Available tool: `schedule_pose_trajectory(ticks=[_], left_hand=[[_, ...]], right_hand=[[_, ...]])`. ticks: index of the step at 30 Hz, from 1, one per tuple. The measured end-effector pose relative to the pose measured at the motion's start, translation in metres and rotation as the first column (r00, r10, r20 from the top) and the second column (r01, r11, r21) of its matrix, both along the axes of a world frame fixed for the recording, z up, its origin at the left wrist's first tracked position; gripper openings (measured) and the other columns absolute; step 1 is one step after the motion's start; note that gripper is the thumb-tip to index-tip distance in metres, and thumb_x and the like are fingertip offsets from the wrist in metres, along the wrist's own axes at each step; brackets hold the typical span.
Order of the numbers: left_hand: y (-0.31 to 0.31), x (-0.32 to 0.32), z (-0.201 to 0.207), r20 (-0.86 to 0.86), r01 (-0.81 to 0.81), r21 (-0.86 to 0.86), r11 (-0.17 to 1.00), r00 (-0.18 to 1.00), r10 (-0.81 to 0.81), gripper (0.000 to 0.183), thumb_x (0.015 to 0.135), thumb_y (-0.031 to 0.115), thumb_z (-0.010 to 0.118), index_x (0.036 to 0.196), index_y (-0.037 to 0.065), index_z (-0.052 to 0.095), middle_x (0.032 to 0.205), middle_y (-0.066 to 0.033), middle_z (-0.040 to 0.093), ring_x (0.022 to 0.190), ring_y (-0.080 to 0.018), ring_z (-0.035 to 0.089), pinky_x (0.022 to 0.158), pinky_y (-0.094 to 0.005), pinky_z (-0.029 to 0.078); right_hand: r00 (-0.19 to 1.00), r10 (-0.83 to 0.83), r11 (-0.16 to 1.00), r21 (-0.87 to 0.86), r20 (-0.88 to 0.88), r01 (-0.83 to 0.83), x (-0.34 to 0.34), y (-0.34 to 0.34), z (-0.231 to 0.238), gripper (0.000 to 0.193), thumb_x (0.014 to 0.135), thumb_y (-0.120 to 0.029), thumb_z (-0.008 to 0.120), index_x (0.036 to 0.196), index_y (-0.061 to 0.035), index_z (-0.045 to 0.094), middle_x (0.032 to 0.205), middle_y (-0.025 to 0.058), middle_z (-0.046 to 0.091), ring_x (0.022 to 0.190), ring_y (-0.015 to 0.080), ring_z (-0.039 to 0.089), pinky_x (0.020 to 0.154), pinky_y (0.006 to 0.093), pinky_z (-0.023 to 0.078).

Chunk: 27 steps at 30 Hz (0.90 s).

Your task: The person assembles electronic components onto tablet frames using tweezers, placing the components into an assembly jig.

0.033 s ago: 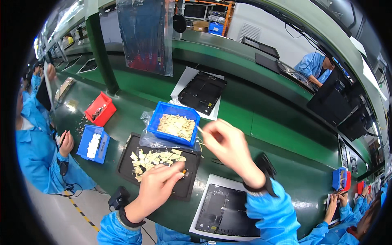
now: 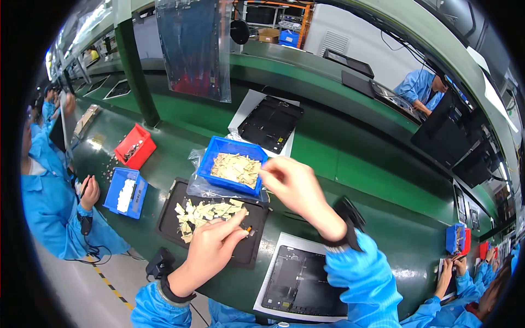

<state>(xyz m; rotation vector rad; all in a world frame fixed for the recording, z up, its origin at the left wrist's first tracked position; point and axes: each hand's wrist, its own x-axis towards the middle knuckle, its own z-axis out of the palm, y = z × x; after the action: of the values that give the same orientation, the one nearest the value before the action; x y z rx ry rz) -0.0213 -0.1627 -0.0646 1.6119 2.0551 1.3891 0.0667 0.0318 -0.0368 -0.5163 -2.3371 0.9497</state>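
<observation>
My left hand (image 2: pixel 210 249) is over the right part of a black tray (image 2: pixel 253 249). Its thumb and fingers pinch a small orange and dark piece (image 2: pixel 249 229), though the index finger points away. Pale yellowish strips (image 2: pixel 199 213) lie loose in the tray to the left of these fingers. Beyond the tray stands a blue bin (image 2: pixel 225 185) holding more pale strips (image 2: pixel 236 168). At its right edge is my right hand (image 2: pixel 294 185), fingers drawn together; whatever they hold is hidden.
A black flat panel (image 2: pixel 306 284) lies on white sheeting in front of me, another panel (image 2: pixel 270 121) behind the bin. Left stand a blue bin (image 2: pixel 121 188) of white pieces and a red bin (image 2: pixel 143 154). A co-worker's hand (image 2: pixel 89 192) is beside them.
My right hand has moved left and slightly up to the blue bin's edge. The pale strip seen at its fingertips no longer shows. My left index finger has lifted a little.
</observation>
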Motion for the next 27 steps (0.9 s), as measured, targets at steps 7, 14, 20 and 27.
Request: schedule_pose_trajectory(ticks=[7, 14, 20, 27], left_hand=[[0.004, 0.017, -0.002, 0.28, 0.121, -0.186, 0.975, 0.958, -0.065, 0.05, 0.085, 0.001, 0.067, 0.131, 0.0, 0.048, 0.075, -0.0056, 0.066, 0.061, -0.008, 0.057, 0.059, -0.0238, 0.045], [0.03, 0.048, 0.003, 0.351, 0.461, -0.282, 0.841, 0.866, -0.357, 0.037, 0.087, 0.005, 0.067, 0.114, 0.004, 0.042, 0.081, -0.0063, 0.07, 0.069, -0.0107, 0.065, 0.061, -0.0251, 0.049], [0.035, 0.071, -0.003, 0.35, 0.519, -0.253, 0.817, 0.836, -0.422, 0.037, 0.086, 0.011, 0.068, 0.115, 0.006, 0.045, 0.077, -0.0069, 0.068, 0.065, -0.0211, 0.065, 0.058, -0.0326, 0.051], [0.025, 0.077, -0.008, 0.301, 0.514, -0.242, 0.823, 0.846, -0.44, 0.035, 0.086, 0.006, 0.069, 0.112, 0.001, 0.046, 0.082, -0.007, 0.07, 0.071, -0.0104, 0.065, 0.064, -0.0251, 0.051]], right_hand=[[0.986, 0.121, 0.993, -0.011, 0.118, -0.121, 0.052, -0.002, -0.015, 0.01, 0.084, -0.012, 0.062, 0.084, -0.0026, 0.065, 0.089, 0.0155, 0.064, 0.082, 0.0346, 0.064, 0.071, 0.041, 0.052], [0.946, 0.238, 0.924, -0.353, 0.221, -0.15, 0.145, -0.04, 0.0, 0.017, 0.084, -0.012, 0.072, 0.099, -0.0052, 0.069, 0.091, 0.0026, 0.061, 0.071, 0.0109, 0.057, 0.055, 0.0235, 0.043], [0.938, 0.244, 0.917, -0.374, 0.245, -0.141, 0.173, -0.039, -0.019, 0.01, 0.085, -0.013, 0.068, 0.093, -0.0057, 0.068, 0.088, 0.0044, 0.061, 0.07, 0.0152, 0.058, 0.059, 0.028, 0.046], [0.954, 0.257, 0.878, -0.448, 0.152, -0.165, 0.179, -0.047, -0.037, 0.01, 0.086, -0.014, 0.066, 0.088, -0.0042, 0.066, 0.086, 0.0048, 0.061, 0.073, 0.017, 0.06, 0.062, 0.0288, 0.048]])
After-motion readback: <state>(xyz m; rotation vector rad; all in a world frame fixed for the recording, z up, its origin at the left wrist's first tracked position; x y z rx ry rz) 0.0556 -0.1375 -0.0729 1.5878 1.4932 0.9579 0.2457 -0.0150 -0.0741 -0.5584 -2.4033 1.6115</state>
